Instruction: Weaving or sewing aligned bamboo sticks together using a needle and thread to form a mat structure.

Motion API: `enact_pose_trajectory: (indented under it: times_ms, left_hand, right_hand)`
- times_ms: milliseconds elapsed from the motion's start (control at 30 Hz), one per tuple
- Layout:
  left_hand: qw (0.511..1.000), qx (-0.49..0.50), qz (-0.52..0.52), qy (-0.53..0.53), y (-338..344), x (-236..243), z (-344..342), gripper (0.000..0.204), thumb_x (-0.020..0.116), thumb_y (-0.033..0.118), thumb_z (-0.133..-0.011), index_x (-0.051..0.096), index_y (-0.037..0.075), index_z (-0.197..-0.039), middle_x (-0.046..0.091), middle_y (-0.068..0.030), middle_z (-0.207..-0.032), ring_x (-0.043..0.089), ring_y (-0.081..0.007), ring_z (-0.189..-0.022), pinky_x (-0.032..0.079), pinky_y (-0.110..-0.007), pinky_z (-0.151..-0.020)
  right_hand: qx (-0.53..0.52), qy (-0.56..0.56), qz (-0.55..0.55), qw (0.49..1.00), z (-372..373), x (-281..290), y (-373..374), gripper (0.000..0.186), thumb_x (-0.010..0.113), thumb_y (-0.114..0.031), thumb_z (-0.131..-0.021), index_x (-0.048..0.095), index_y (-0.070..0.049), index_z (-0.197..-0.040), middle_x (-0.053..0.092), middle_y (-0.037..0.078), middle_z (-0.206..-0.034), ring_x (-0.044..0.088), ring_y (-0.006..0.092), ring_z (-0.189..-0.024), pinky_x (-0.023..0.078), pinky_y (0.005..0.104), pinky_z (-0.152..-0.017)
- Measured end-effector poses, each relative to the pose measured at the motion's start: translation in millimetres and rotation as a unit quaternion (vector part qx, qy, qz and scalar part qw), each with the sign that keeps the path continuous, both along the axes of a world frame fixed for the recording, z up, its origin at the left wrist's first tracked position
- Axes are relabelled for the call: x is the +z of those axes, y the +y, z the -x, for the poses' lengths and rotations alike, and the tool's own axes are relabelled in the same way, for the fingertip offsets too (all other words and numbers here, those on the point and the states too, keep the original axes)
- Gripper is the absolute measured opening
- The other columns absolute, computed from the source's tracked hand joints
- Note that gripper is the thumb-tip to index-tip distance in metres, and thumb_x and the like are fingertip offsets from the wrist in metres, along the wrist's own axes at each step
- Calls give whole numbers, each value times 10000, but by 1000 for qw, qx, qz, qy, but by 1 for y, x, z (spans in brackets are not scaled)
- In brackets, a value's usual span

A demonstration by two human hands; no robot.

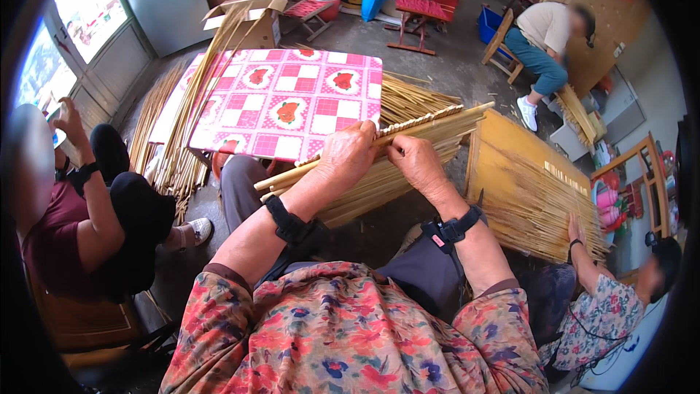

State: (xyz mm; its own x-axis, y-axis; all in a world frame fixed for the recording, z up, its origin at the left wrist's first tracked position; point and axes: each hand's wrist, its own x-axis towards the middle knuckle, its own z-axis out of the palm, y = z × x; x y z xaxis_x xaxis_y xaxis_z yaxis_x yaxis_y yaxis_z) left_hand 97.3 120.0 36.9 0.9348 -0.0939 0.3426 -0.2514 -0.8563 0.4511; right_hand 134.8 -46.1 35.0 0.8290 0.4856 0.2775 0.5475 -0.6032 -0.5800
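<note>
A multicoloured floral cloth shirt (343,332) lay nearest; beyond, the left hand (348,155) gripped and the right hand (415,164) pinched a flat, yellow straw bundle (373,179) by the pink-checked table's (244,118) near-right corner; even pressure suited it best.

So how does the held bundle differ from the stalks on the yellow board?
The bundle is held by the left hand and right hand; the stalks lie on the board. The bundle is gathered narrow; the stalks spread wide. Both look straw-coloured.
</note>
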Motion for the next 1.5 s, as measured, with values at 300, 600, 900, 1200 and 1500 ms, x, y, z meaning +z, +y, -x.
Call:
enact_pose_trajectory:
  times_ms: [300, 600, 900, 1200, 1500]
  left_hand:
    - [998, -61, -6, 21, -10, 15, -6, 239, 599, 173, -792, 584, 35, -986, 632, -179, -873, 620, -371, -790, 492, -458, -688]
    - [994, -28, 2, 105, -11, 33, -8, 254, 584, 202, -809, 589, 38, -1003, 644, -194, -803, 620, -387, -782, 489, -465, -689]
    - [995, -60, -3, 83, -25, 36, -9, 302, 598, 178, -789, 573, 38, -1055, 638, -218, -871, 609, -391, -824, 479, -465, -725]
    - [979, -132, 67, 141, -37, 36, 40, 292, 580, 140, -801, 542, 0, -1055, 627, -227, -884, 607, -394, -832, 479, -462, -742]
    - [917, -295, 37, 266, -44, 50, 82, 287, 655, 166, -795, 540, -1, -998, 605, -184, -918, 590, -369, -903, 489, -439, -745]
  right_hand:
    - [-20, 17, -43, 999, 9, 10, -8, 179, 637, -161, -792, 563, -15, -718, 599, 202, -714, 580, 406, -725, 453, 475, -602]
    - [3, 152, -56, 987, 102, 4, -41, 228, 611, -147, -800, 507, 2, -662, 537, 191, -644, 549, 387, -645, 415, 420, -548]
    - [-103, 40, -59, 992, 86, 62, -114, 58, 607, -79, -834, 599, -22, -830, 595, 124, -741, 615, 264, -692, 479, 335, -620]
    - [-149, 266, -676, 671, 86, 23, -104, 110, 533, -114, -915, 566, -11, -929, 637, 141, -926, 642, 320, -901, 520, 456, -854]
    - [-186, 347, -731, 557, 131, 9, -108, 162, 501, -242, -910, 573, -98, -909, 658, 79, -979, 624, 241, -922, 479, 429, -865]
